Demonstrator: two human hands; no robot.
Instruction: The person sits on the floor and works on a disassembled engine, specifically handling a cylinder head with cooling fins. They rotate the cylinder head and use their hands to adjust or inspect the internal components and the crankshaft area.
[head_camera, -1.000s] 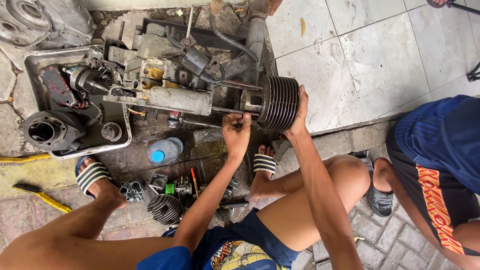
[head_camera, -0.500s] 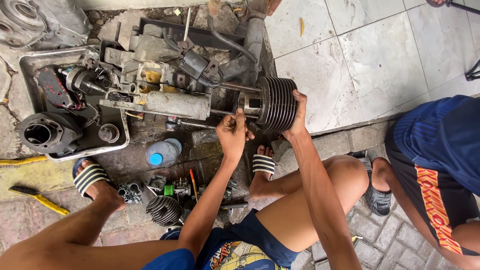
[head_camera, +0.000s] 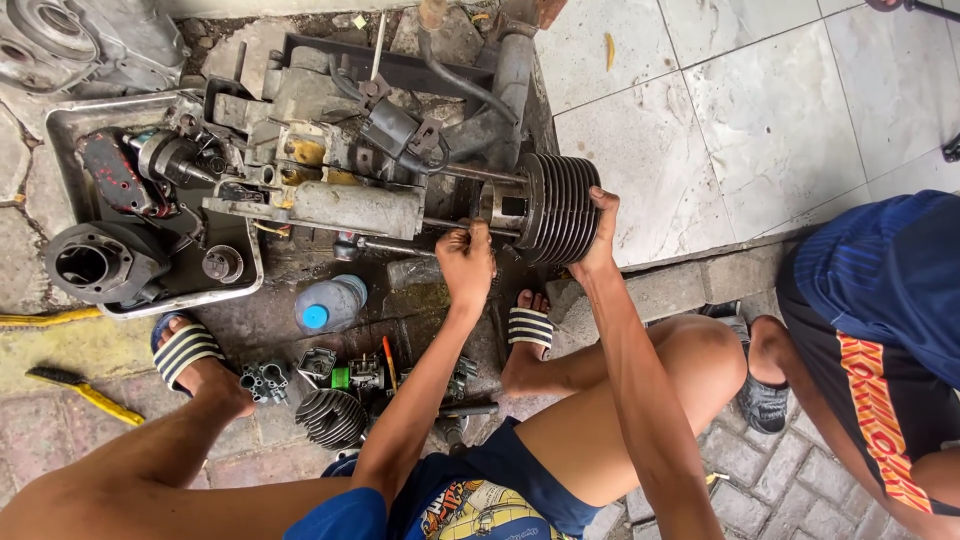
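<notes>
In the head view your right hand (head_camera: 597, 232) is clamped on the outer end of the finned cylinder (head_camera: 557, 207), which sits on the studs (head_camera: 462, 226) of the engine (head_camera: 330, 170). Your left hand (head_camera: 466, 262) is pinched shut on the lower stud just beside the cylinder's inner face. Since half a second ago that hand has slid slightly left and lower along the stud; the cylinder has hardly moved. A metal tray (head_camera: 215, 295) of parts lies left, a bottle (head_camera: 330, 303) below it
</notes>
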